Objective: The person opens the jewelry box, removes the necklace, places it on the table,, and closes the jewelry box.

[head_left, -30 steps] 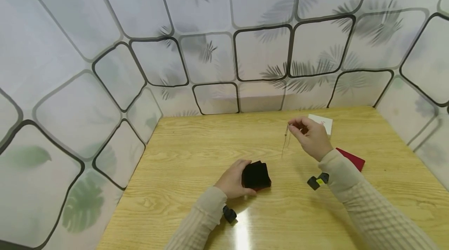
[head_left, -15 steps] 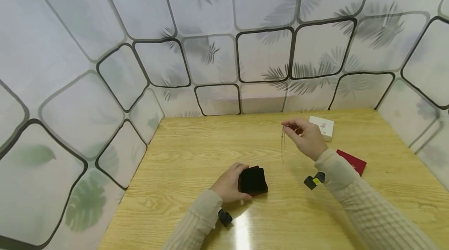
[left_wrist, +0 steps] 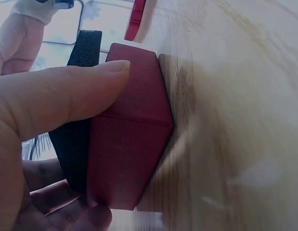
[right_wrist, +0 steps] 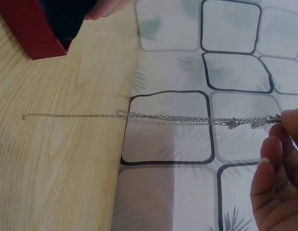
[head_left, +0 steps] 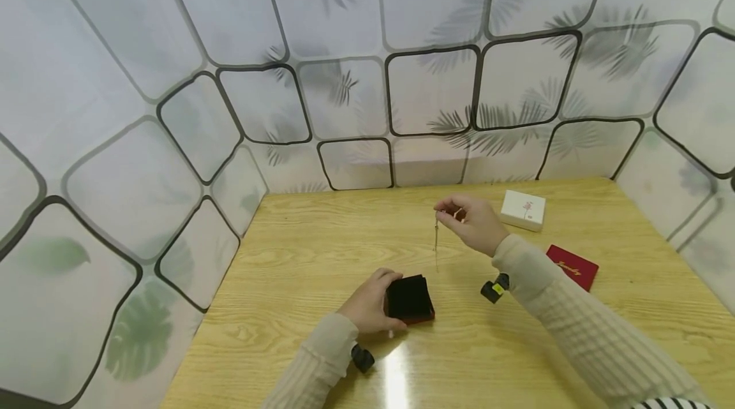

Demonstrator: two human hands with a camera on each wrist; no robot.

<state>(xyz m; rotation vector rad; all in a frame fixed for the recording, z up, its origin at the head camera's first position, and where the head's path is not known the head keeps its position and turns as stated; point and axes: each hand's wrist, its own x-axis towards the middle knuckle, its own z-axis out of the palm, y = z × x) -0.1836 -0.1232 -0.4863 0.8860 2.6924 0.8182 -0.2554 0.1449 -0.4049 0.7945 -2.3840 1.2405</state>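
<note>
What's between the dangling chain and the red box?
Nothing but bare wooden tabletop shows between the chain and the red box in the right wrist view; the head view agrees.

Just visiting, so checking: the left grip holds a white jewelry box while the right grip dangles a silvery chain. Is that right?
No: the jewelry box in the left grip is red, as the left wrist view shows. The right grip does dangle a silvery chain.
</note>
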